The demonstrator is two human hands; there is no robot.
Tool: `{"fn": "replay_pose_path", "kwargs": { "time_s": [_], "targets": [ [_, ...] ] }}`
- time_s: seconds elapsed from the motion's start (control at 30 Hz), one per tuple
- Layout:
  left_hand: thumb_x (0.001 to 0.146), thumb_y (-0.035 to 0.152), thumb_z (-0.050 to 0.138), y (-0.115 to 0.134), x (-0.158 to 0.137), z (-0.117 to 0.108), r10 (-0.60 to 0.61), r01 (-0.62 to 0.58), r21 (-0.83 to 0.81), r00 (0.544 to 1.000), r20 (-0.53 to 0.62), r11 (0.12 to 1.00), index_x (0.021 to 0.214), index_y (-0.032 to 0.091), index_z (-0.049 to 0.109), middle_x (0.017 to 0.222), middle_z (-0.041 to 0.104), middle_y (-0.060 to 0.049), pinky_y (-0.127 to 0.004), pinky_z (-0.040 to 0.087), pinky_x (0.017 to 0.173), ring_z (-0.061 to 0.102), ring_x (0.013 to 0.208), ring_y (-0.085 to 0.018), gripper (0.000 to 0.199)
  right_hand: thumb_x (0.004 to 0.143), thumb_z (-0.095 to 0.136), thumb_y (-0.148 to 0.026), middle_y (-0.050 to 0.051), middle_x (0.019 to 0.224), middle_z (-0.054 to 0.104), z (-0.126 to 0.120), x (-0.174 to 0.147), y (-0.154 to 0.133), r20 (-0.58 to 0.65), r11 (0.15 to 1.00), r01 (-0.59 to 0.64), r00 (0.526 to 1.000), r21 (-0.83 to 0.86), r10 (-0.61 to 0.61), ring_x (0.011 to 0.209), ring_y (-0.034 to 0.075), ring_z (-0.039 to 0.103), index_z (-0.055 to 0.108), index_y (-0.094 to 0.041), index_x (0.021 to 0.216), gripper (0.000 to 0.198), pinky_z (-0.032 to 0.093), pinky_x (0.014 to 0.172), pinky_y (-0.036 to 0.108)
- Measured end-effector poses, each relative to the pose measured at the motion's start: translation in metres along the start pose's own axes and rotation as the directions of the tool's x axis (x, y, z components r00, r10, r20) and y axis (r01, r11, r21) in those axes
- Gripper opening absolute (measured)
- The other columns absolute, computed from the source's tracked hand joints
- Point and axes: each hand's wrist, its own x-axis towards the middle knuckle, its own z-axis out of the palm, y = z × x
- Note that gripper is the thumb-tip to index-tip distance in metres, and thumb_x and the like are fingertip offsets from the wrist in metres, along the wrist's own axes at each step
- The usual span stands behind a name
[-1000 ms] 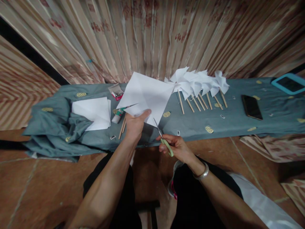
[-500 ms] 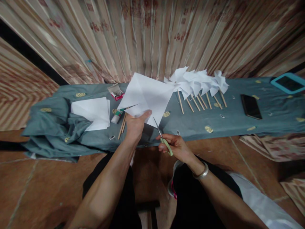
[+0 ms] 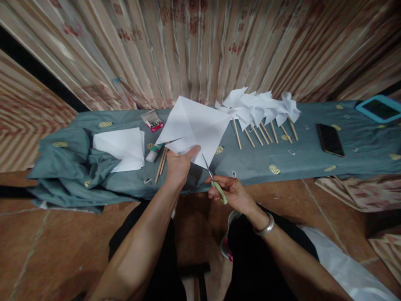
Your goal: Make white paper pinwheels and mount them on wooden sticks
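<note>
My left hand (image 3: pixel 179 165) grips a white paper sheet (image 3: pixel 200 125) by its lower left edge, thumb on top. The sheet is creased and has a slit cut in from its left corner. In my right hand (image 3: pixel 230 190) is a pair of scissors (image 3: pixel 218 189) with light green handles. Its blades meet the sheet's lower corner, just right of my left thumb. Beneath and left of the sheet lie wooden sticks (image 3: pixel 162 163) and a white and green glue tube (image 3: pixel 153 154), each partly covered.
Several white paper pinwheels (image 3: pixel 260 106) on sticks lie at the back right. More paper sheets (image 3: pixel 122 148) are on the left, near a small open box of pins (image 3: pixel 153 121). A phone (image 3: pixel 330 140) and a blue-framed tablet (image 3: pixel 380 109) lie on the grey-green cloth (image 3: pixel 300 163).
The sheet in my left hand has shifted slightly to the right against the scissors. My right hand stays almost in place.
</note>
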Motion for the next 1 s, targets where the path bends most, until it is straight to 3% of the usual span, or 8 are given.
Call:
{"fn": "replay_pose_path", "kwargs": {
  "time_s": [0.23,0.5,1.0],
  "targets": [
    [0.048,0.024,0.085,-0.0013,-0.0011,-0.0009,-0.014,0.014,0.024,1.0,0.002,1.0,0.08,0.013,0.073,0.085,0.075,-0.008,-0.032,0.054,0.076,0.068,0.073,-0.018,0.037,0.056,0.087,-0.037,-0.004,0.06,0.066,0.001,0.0003,-0.0002,-0.013,0.999,-0.016,1.0,0.031,0.016,0.051,0.006,0.057,0.071,-0.018,0.087,0.039,0.047,0.048,0.017],
    [0.052,0.024,0.083,0.0004,-0.0006,-0.0006,-0.028,0.03,-0.068,0.999,0.033,0.997,0.09,0.014,0.072,0.093,0.075,-0.008,-0.035,0.051,0.088,0.069,0.087,-0.021,0.041,0.06,0.085,-0.038,-0.004,0.062,0.066,-0.0013,0.0006,0.0001,0.002,1.0,-0.007,1.0,0.015,0.007,0.052,0.007,0.058,0.071,-0.018,0.09,0.039,0.048,0.049,0.018],
    [0.049,0.024,0.083,-0.0013,-0.0052,-0.0006,-0.071,0.072,-0.019,0.996,0.049,0.997,0.084,0.014,0.072,0.078,0.074,-0.005,-0.032,0.052,0.077,0.066,0.073,-0.018,0.039,0.056,0.086,-0.041,-0.005,0.058,0.064,0.0018,0.0003,-0.0028,-0.046,0.999,0.018,0.999,0.033,-0.017,0.049,0.006,0.056,0.071,-0.019,0.086,0.04,0.045,0.047,0.018]
  ]
}}
